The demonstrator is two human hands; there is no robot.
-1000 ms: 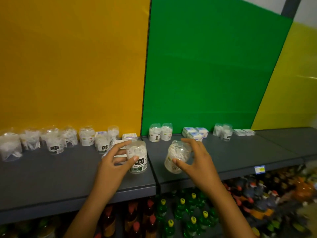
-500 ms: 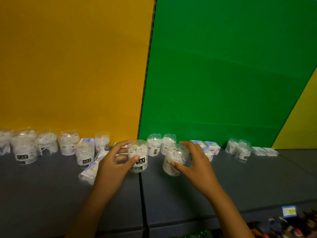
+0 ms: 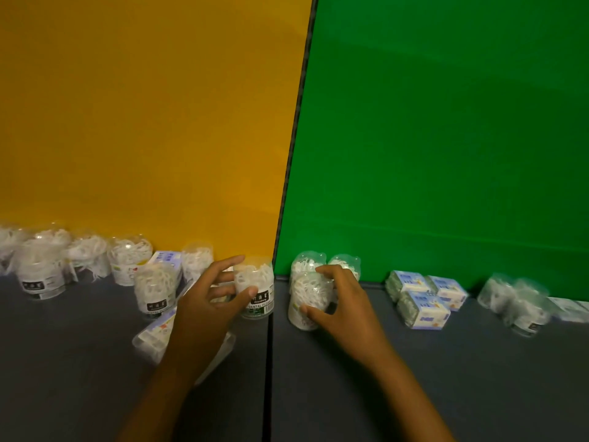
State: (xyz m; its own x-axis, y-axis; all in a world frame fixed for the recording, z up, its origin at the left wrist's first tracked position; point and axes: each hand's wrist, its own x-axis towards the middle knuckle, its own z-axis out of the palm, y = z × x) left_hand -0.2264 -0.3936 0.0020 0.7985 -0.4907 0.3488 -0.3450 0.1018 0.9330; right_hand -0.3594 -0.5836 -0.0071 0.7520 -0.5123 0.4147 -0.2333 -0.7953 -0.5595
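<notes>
Hands [image 3: 204, 311], two; gripped floss jars [image 3: 258, 283], two.

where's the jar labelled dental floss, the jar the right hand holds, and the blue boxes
labelled jar [image 3: 263, 303], head view, on its dark label
right jar [image 3: 310, 290], head view, on its clear side wall
blue boxes [image 3: 427, 304], head view, on the front box's top

- The left hand [image 3: 207, 311] is bare, with long, slim fingers [image 3: 228, 264].
- The right hand [image 3: 341, 301] is bare as well. Its fingers [image 3: 331, 272] are equally slim, and the nails are too blurred to make out.
- Both wrists are narrow and uncovered.
- The left forearm [image 3: 153, 406] and the right forearm [image 3: 404, 393] are slender and show only bare skin down to the picture's lower edge.
</notes>
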